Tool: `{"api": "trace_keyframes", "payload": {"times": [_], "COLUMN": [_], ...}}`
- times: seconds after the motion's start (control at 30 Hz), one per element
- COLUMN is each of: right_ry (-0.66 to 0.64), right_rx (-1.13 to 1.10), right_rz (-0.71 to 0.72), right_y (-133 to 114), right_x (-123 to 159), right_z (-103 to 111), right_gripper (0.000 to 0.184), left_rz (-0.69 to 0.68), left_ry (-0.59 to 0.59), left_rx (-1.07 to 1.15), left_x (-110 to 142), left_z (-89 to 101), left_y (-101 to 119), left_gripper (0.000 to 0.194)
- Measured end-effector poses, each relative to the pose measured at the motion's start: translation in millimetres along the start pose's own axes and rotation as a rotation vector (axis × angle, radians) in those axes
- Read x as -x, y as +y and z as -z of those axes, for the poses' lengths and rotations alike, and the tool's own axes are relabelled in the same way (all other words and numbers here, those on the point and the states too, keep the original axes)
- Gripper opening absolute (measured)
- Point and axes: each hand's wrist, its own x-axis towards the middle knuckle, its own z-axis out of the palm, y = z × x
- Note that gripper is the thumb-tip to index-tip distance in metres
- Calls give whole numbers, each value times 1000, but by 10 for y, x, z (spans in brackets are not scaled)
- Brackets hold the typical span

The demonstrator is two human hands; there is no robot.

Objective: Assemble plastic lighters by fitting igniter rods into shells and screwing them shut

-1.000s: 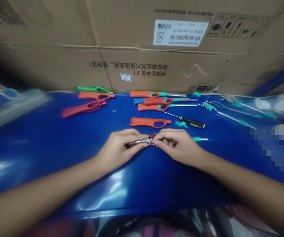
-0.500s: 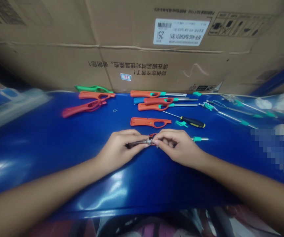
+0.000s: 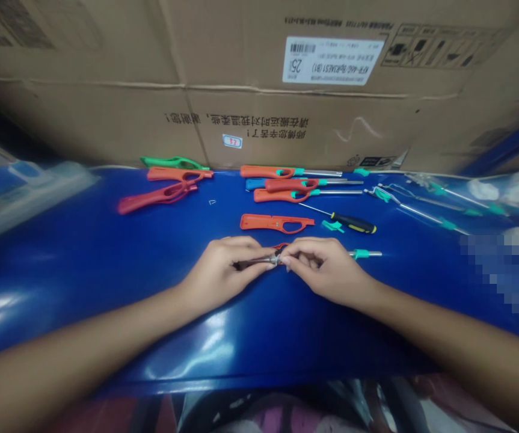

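My left hand (image 3: 225, 267) is closed around a dark, see-through fuel tank (image 3: 259, 261) of a lighter. At the tank's right end, my right hand (image 3: 326, 264) pinches with thumb and forefinger. What those fingertips hold is too small to make out. A bit of red-orange lighter shell (image 3: 280, 246) shows behind the fingertips, mostly hidden. Beyond my right hand a metal lighter tube (image 3: 376, 254) with a green collar pokes out. Just behind the hands lies an orange shell half (image 3: 263, 223), beside a small green trigger piece (image 3: 332, 226).
A black and yellow screwdriver (image 3: 353, 223) lies behind my right hand. Assembled long-nosed lighters (image 3: 281, 195) and loose shells (image 3: 157, 198) line the back of the blue table (image 3: 106, 270), against a cardboard box (image 3: 241, 60). Several tubes (image 3: 421, 217) lie at right. Plastic containers (image 3: 29, 186) stand at left.
The view has shifted very slightly. My left hand has edged a little to the right along with the tank, and my right hand stays nearly still.
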Motion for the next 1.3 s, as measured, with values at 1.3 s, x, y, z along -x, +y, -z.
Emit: {"api": "trace_keyframes", "payload": {"times": [1.3], "right_ry": [-278], "right_rx": [351], "right_rz": [-41], "right_y": [7], "right_x": [-27], "right_z": [609], "right_gripper": [7], "left_rz": [183], "left_ry": [-81], "left_rx": [-154], "left_x": [-30], "left_z": [169], "left_y": [-10], "left_gripper": [12]}}
